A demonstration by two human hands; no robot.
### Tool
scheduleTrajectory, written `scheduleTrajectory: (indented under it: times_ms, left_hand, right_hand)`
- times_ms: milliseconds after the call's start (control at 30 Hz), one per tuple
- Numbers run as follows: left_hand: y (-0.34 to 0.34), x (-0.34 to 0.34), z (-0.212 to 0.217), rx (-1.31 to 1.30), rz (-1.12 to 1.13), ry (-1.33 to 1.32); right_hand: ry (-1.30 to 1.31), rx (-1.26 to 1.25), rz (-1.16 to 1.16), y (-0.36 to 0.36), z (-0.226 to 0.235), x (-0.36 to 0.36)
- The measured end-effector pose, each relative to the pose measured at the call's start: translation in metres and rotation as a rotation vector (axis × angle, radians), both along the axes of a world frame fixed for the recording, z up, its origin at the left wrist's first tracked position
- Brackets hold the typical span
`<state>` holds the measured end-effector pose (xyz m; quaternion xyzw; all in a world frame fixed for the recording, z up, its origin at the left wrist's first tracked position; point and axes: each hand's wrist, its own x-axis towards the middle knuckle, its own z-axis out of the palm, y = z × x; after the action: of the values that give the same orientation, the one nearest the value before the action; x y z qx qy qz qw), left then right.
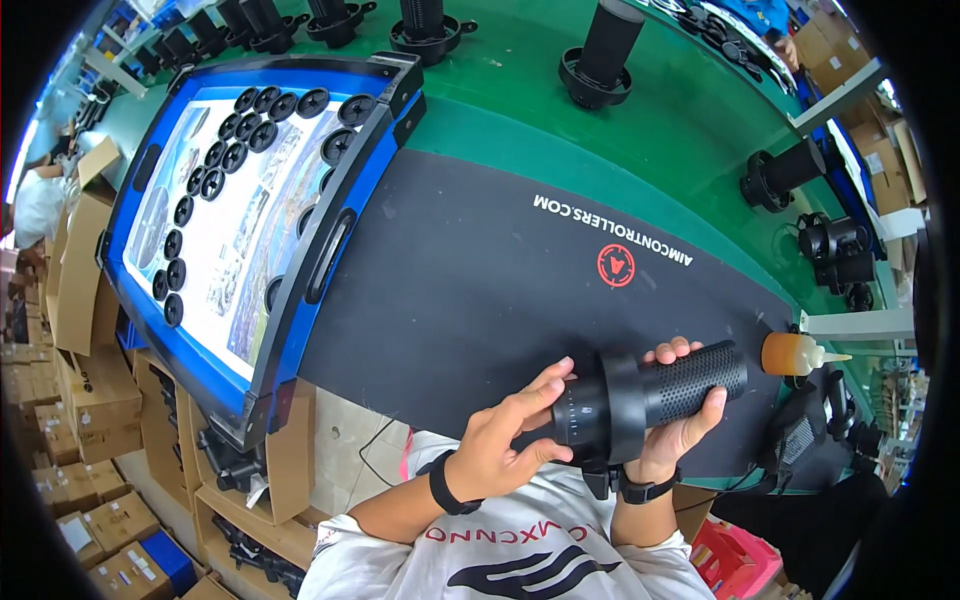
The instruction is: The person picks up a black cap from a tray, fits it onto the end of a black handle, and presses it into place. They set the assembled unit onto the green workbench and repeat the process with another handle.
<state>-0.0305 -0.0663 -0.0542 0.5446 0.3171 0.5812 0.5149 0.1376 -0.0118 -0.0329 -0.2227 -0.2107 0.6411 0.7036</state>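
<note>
A black cylindrical part [625, 405] with a wide collar and a perforated mesh tube lies sideways across my two hands, above the near edge of the black mat [470, 290]. My left hand [510, 435] closes on its left end, a ring with fine markings, thumb below and fingers above. My right hand [680, 430] grips the mesh tube from beneath, with the thumb on the near side and fingertips showing over the far side. The palm of my right hand is partly hidden behind the part.
At left stands a blue, black-edged tray [345, 245] holding several small black wheel-like discs [262, 136]. Similar black cylinders [605, 50] stand along the far side of the green table [510, 75]. A squeeze bottle [795, 354] with amber contents is at right. Cardboard boxes [105, 400] fill the lower left.
</note>
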Motion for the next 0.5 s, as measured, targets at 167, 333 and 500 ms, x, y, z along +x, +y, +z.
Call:
scheduleTrajectory:
  times_ms: [167,333,500]
  left_hand:
    - [-0.007,0.001,-0.003,-0.111,-0.028,-0.184]
    - [-0.001,0.008,-0.006,-0.253,-0.107,-0.337]
    - [0.009,0.004,0.004,-0.407,-0.109,-0.309]
  right_hand:
    - [-0.046,0.052,-0.033,-0.005,0.003,-0.007]
    - [-0.150,0.049,-0.158,-0.004,0.006,-0.006]
    - [-0.541,0.089,-0.061,0.014,0.054,0.017]
